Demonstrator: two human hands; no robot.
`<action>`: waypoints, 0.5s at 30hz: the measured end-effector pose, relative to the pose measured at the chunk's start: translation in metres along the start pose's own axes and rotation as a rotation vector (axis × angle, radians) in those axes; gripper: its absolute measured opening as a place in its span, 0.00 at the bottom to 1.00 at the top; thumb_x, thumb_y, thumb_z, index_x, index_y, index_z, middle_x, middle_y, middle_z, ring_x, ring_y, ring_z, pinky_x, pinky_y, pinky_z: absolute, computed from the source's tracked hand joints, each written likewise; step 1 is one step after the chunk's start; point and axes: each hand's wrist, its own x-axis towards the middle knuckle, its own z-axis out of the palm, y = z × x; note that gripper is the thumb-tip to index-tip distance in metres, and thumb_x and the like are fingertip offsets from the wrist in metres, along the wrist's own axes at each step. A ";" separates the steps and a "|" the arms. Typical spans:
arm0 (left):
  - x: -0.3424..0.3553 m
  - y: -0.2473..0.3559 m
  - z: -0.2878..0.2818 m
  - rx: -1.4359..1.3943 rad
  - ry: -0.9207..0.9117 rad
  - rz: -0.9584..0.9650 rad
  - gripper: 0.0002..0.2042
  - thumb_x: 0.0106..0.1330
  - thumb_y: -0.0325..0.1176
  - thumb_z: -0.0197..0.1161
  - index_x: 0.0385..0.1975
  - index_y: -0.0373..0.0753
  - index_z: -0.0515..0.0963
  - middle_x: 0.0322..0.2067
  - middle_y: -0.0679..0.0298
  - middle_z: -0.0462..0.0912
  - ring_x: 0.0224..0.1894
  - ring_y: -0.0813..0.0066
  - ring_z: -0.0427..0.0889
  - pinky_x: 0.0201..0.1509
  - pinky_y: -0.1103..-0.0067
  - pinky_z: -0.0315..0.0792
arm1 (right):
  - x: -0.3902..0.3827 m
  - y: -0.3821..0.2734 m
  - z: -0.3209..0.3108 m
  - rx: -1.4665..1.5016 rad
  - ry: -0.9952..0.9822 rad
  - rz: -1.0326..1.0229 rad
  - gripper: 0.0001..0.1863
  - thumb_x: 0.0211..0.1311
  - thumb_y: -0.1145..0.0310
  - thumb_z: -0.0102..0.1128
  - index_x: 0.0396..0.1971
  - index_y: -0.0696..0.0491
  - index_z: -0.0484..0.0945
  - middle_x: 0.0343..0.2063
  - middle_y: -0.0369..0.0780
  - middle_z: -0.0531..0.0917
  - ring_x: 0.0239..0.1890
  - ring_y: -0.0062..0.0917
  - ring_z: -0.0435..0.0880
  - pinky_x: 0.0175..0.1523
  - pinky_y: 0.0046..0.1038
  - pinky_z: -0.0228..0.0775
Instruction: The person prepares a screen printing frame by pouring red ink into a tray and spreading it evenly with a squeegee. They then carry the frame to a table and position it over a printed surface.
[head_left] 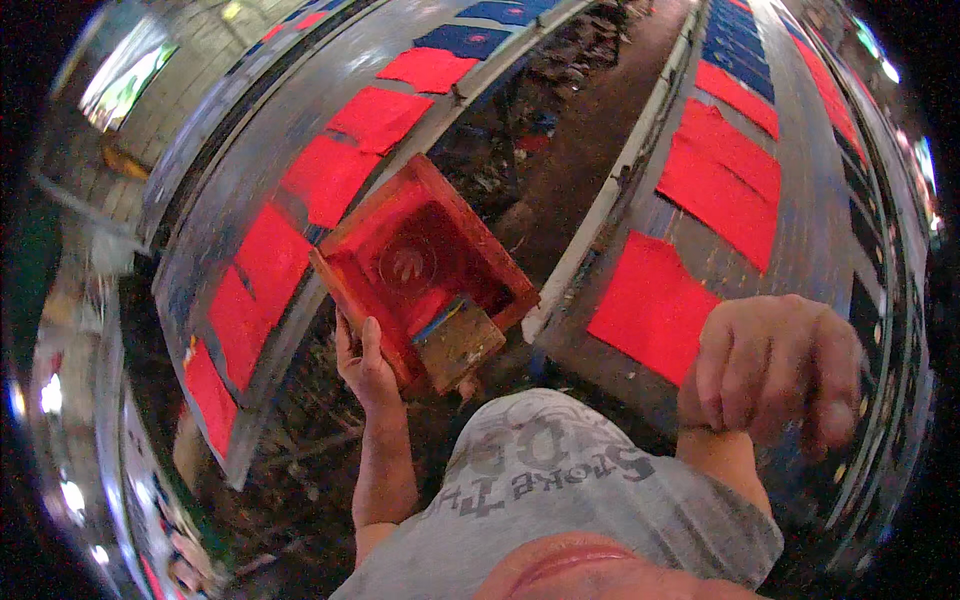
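My left hand (368, 368) is closed on the near left side of a wooden screen-printing frame (470, 235), which is tilted in front of me. Red ink stains its deep sides, and a round design shows on its mesh. Inside the near corner rests a squeegee (460, 345) with a wooden handle and a blue strip. To the right, my right hand (780, 370) is raised with its fingers curled downward. It is over the near end of the right table, by a red fabric piece (655, 305). Nothing shows in its fingers, though the palm is hidden.
Long tables run away from me on the left (345, 85) and right (810, 190), bearing several red and dark blue fabric pieces. Between them lies a brown aisle (610, 130), with dark clutter (490, 150) under the left table's edge. A bright window (130, 70) is at the far left.
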 end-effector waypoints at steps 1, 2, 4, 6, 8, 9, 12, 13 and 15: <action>0.019 -0.003 0.000 0.012 -0.047 0.026 0.31 0.81 0.28 0.67 0.81 0.30 0.68 0.71 0.57 0.81 0.68 0.68 0.81 0.77 0.70 0.71 | 0.020 0.015 0.009 0.009 0.036 -0.019 0.14 0.81 0.58 0.67 0.56 0.48 0.88 0.26 0.43 0.86 0.19 0.29 0.78 0.26 0.33 0.69; 0.037 -0.004 -0.001 0.019 -0.086 0.028 0.30 0.81 0.28 0.67 0.81 0.30 0.69 0.70 0.57 0.82 0.67 0.68 0.82 0.76 0.70 0.72 | 0.039 0.029 0.012 0.026 0.022 -0.037 0.12 0.82 0.59 0.65 0.54 0.47 0.89 0.24 0.42 0.84 0.20 0.29 0.78 0.26 0.32 0.69; 0.076 -0.005 -0.003 0.039 -0.151 0.031 0.28 0.82 0.28 0.66 0.79 0.30 0.71 0.68 0.57 0.83 0.66 0.68 0.82 0.74 0.70 0.73 | 0.075 0.053 0.009 0.024 -0.066 0.022 0.10 0.83 0.60 0.63 0.51 0.44 0.90 0.22 0.40 0.81 0.20 0.28 0.77 0.27 0.31 0.67; 0.102 -0.006 -0.005 0.079 -0.190 0.018 0.26 0.82 0.28 0.65 0.77 0.30 0.73 0.67 0.57 0.83 0.63 0.68 0.83 0.71 0.70 0.75 | 0.101 0.076 -0.004 0.038 -0.181 0.057 0.12 0.85 0.62 0.57 0.51 0.44 0.90 0.24 0.40 0.79 0.21 0.29 0.75 0.26 0.32 0.64; 0.135 -0.007 -0.008 -0.008 -0.246 -0.023 0.24 0.82 0.29 0.65 0.75 0.30 0.74 0.66 0.57 0.83 0.62 0.68 0.83 0.69 0.71 0.75 | 0.124 0.098 -0.016 0.066 -0.278 0.083 0.14 0.87 0.63 0.53 0.52 0.44 0.90 0.25 0.40 0.79 0.22 0.30 0.75 0.26 0.33 0.62; 0.150 -0.007 -0.009 -0.054 -0.267 -0.036 0.24 0.82 0.29 0.65 0.74 0.30 0.74 0.65 0.57 0.83 0.62 0.68 0.82 0.68 0.72 0.76 | 0.132 0.109 -0.015 0.075 -0.263 0.065 0.14 0.87 0.62 0.53 0.52 0.45 0.90 0.25 0.41 0.79 0.22 0.31 0.75 0.26 0.33 0.62; 0.195 -0.005 -0.016 0.040 -0.345 -0.008 0.25 0.83 0.29 0.64 0.76 0.29 0.73 0.65 0.57 0.83 0.61 0.69 0.82 0.67 0.72 0.76 | 0.152 0.142 -0.016 0.080 -0.212 0.023 0.15 0.87 0.62 0.51 0.53 0.46 0.88 0.26 0.44 0.79 0.23 0.33 0.76 0.26 0.34 0.62; 0.209 -0.006 -0.016 0.010 -0.373 -0.003 0.25 0.83 0.29 0.64 0.76 0.29 0.72 0.66 0.57 0.83 0.61 0.69 0.82 0.67 0.72 0.76 | 0.157 0.154 -0.017 0.082 -0.191 0.017 0.15 0.87 0.62 0.51 0.53 0.47 0.88 0.26 0.45 0.79 0.23 0.34 0.77 0.26 0.35 0.62; 0.232 -0.011 -0.011 -0.058 -0.407 -0.013 0.26 0.83 0.29 0.64 0.77 0.29 0.71 0.66 0.57 0.82 0.61 0.69 0.82 0.67 0.72 0.76 | 0.163 0.174 -0.025 0.099 -0.157 0.013 0.15 0.87 0.61 0.50 0.53 0.48 0.87 0.27 0.47 0.79 0.23 0.36 0.77 0.26 0.35 0.62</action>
